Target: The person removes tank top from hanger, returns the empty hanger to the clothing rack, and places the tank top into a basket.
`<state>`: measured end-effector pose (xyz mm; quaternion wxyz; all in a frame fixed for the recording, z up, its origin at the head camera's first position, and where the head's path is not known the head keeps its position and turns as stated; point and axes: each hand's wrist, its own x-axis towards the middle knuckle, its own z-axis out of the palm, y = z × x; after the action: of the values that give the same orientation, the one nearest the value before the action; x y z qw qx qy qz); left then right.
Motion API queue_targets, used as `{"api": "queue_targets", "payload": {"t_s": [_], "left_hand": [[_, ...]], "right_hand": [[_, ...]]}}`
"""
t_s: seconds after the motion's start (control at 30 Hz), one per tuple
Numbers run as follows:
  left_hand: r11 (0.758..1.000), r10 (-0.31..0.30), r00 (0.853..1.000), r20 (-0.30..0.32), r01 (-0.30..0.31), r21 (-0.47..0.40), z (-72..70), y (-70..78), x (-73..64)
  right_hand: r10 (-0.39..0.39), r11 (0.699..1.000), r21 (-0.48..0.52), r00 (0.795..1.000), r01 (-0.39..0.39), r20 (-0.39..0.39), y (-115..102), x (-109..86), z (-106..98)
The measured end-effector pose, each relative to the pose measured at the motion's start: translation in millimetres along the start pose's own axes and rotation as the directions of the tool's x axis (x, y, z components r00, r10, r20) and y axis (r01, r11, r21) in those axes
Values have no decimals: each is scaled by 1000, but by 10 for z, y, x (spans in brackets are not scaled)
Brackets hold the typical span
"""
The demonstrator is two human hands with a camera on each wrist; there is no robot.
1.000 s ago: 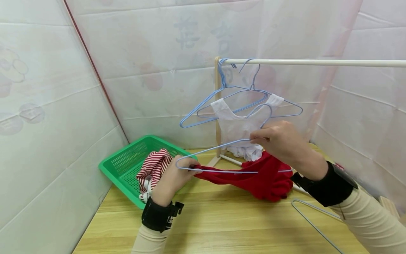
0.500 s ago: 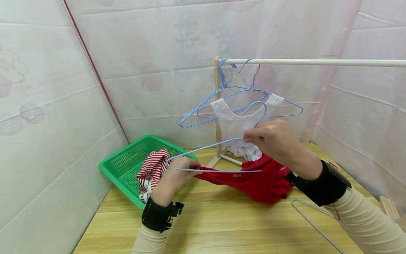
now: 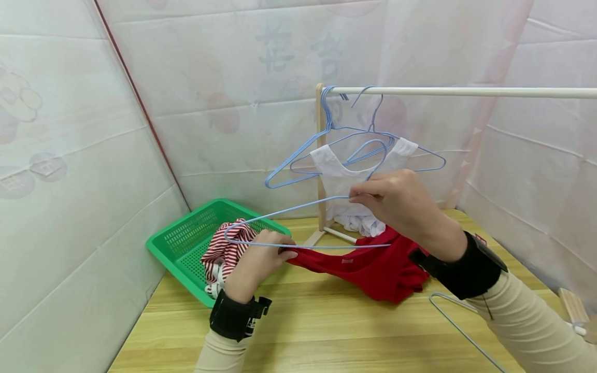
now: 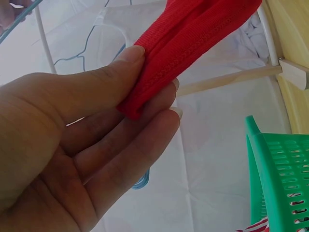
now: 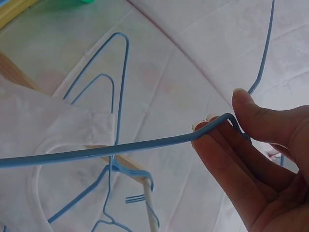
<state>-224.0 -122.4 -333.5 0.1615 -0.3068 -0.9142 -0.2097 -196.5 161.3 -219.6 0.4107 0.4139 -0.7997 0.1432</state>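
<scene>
In the head view, my right hand (image 3: pixel 396 199) pinches a blue wire clothes hanger (image 3: pixel 280 211) at the base of its hook. The hanger's left end reaches over my left hand (image 3: pixel 261 256), its lower bar crossing in front of the fingers. That left hand pinches a narrow edge of a red knit garment (image 3: pixel 373 274), which sags to the right toward the table. Thumb and fingers close on the red fabric (image 4: pixel 193 43) in the left wrist view. Whether the hanger's right end is inside or behind the garment cannot be told.
A white garment (image 3: pixel 342 184) hangs on a blue hanger from the rack's rail (image 3: pixel 466 92), beside several bare hangers (image 3: pixel 294 155). At left stands a green basket (image 3: pixel 163 254) with a red-striped garment (image 3: pixel 224 246). Another hanger (image 3: pixel 466 334) lies on the table, front right.
My right hand has moved left and slightly up with the hanger, so its left end now extends past my left hand. My left hand stays about still on the red garment.
</scene>
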Motion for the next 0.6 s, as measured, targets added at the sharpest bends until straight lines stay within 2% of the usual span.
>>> {"api": "queue_targets", "payload": {"t_s": [0.33, 0.6], "left_hand": [[1000, -31, 999, 36, 31, -2, 7, 24, 12], [998, -52, 997, 64, 49, 43, 45, 33, -26]], "right_hand": [[25, 1000, 7, 999, -25, -29, -42, 36, -3], [22, 1000, 1, 998, -22, -54, -43, 42, 8]]}}
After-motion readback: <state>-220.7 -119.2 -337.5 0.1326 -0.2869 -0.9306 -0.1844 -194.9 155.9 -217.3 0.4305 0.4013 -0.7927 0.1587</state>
